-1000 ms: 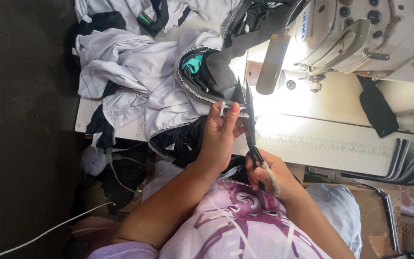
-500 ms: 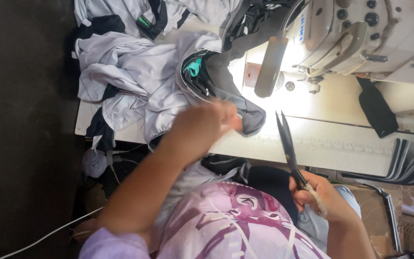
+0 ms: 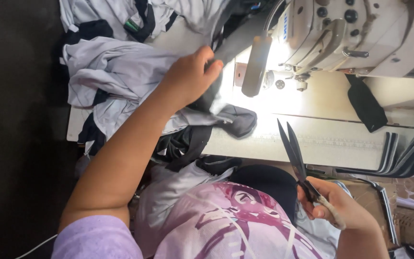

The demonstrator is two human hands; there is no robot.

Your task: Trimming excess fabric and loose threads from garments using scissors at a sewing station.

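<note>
We observe the left hand (image 3: 192, 72) reaching out over the sewing table (image 3: 331, 139), its fingers (image 3: 211, 64) curled closed around a fold of the dark grey garment (image 3: 226, 112). That garment lies on the near edge of the table, just below the head of the sewing machine (image 3: 355, 33), and trails over the table edge toward the person's lap. A heap of pale grey clothing (image 3: 120, 72) sits beside it at the table's far left end (partly hanging off).

The right hand (image 3: 341, 206) is held low, near the lap and well apart from the garment. Its fingers are wrapped through the handles of black scissors (image 3: 295, 156). The blades point up toward the table and stand slightly parted, touching no cloth.

A black fabric piece (image 3: 365, 103) rests on the table under the machine.
</note>
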